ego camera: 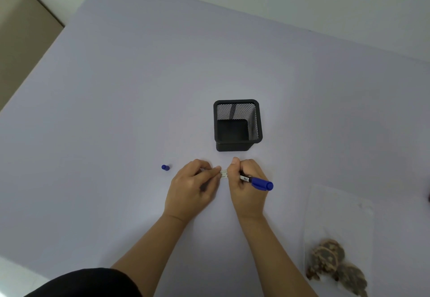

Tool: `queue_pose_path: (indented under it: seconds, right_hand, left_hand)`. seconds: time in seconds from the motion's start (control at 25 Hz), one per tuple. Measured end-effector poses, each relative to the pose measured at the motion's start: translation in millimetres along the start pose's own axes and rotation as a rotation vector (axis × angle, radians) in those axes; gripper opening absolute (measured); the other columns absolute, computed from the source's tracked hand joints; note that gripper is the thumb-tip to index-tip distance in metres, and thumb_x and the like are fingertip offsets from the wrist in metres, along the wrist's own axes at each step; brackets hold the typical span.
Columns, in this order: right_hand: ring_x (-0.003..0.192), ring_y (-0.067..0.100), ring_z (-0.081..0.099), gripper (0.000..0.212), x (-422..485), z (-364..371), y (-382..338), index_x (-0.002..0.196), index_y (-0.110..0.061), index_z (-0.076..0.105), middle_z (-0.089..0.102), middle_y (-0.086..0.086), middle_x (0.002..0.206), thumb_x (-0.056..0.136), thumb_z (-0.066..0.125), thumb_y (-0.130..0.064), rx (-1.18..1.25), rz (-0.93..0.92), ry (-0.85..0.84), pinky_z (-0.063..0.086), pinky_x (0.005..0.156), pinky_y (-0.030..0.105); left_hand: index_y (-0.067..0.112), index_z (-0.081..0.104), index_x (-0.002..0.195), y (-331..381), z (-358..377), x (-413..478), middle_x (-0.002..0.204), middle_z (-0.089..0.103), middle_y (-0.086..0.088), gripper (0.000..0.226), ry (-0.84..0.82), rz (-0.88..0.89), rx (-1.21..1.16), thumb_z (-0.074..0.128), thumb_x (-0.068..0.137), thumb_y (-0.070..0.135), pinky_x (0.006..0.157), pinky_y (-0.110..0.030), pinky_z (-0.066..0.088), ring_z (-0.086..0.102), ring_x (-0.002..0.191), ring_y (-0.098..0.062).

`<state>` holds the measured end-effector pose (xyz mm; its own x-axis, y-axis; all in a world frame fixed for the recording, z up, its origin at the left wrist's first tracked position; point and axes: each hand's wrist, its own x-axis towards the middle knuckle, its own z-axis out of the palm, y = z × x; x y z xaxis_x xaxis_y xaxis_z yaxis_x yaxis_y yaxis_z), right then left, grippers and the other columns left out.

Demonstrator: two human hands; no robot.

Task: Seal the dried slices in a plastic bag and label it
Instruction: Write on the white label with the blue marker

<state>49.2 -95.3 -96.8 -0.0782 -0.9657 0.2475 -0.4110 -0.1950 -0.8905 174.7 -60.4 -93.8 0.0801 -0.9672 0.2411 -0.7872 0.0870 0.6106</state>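
My right hand [244, 187] grips a blue marker [258, 182] in a writing hold, its tip hidden behind the fingers and its blue end pointing right. My left hand [193, 187] presses its fingertips on a small white label [224, 174] lying flat on the table between both hands. The marker's blue cap [165, 167] lies loose to the left of my left hand. At the lower right, a clear plastic bag [337, 217] lies flat with several brown dried slices [330, 259] gathered at its near end.
A black mesh pen holder [237, 125] stands empty just beyond my hands. The lilac table surface [116, 87] stretches far to the left and back. A beige piece of furniture [18, 40] sits past the table's left edge.
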Motion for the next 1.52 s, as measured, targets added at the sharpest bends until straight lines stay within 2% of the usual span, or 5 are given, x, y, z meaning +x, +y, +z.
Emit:
queue_pose_path:
  seconds: [0.32, 0.56, 0.72, 0.96, 1.52]
  right_hand:
    - [0.052, 0.015, 0.038, 0.038, -0.1, 1.9, -0.7, 0.056, 0.0, 0.045, 0.04, -0.002, 0.056, 0.089, 0.049, -0.019, 0.017, 0.003, 0.006, 0.033, 0.052, 0.008]
    - [0.051, 0.017, 0.039, 0.039, -1.3, 2.7, 1.8, 0.056, 0.001, 0.046, 0.046, 0.009, 0.051, 0.089, 0.05, -0.019, -0.012, -0.018, -0.016, 0.037, 0.05, 0.017]
    - [0.05, 0.018, 0.038, 0.039, -1.1, 2.4, 1.4, 0.055, 0.002, 0.046, 0.045, 0.011, 0.051, 0.089, 0.051, -0.018, -0.004, 0.001, 0.0, 0.038, 0.048, 0.023]
    - [0.053, 0.016, 0.039, 0.038, -1.3, 0.5, -0.1, 0.055, 0.002, 0.047, 0.047, 0.01, 0.051, 0.088, 0.053, -0.016, 0.009, -0.029, -0.013, 0.036, 0.052, 0.012]
    - [0.053, 0.016, 0.039, 0.037, -0.1, 0.5, -1.1, 0.055, -0.001, 0.046, 0.046, 0.007, 0.052, 0.088, 0.052, -0.018, -0.005, -0.006, 0.019, 0.033, 0.053, 0.007]
  left_hand:
    - [0.012, 0.075, 0.091, -1.6, -1.2, -0.4, 0.081, 0.063, -0.004, 0.016, -0.007, -0.009, 0.007, 0.066, 0.082, 0.022, 0.061, -0.021, 0.048, 0.057, 0.067, -0.015]
    - [0.012, 0.075, 0.09, -1.3, -1.7, 0.0, 0.081, 0.063, -0.004, 0.016, -0.014, -0.005, 0.009, 0.065, 0.082, 0.023, 0.063, -0.017, 0.046, 0.057, 0.067, -0.014]
    - [0.012, 0.074, 0.091, -1.7, -1.0, 0.0, 0.082, 0.064, -0.004, 0.017, -0.027, -0.014, 0.009, 0.065, 0.083, 0.024, 0.062, -0.021, 0.049, 0.057, 0.068, -0.015]
    - [0.011, 0.074, 0.089, 0.4, -3.1, 0.4, 0.081, 0.063, -0.004, 0.019, -0.037, -0.016, 0.019, 0.063, 0.083, 0.026, 0.065, -0.014, 0.043, 0.057, 0.067, -0.014]
    - [0.013, 0.075, 0.091, -0.9, -2.2, -0.7, 0.082, 0.063, -0.003, 0.017, -0.03, -0.013, 0.016, 0.065, 0.083, 0.024, 0.063, -0.017, 0.047, 0.057, 0.068, -0.014]
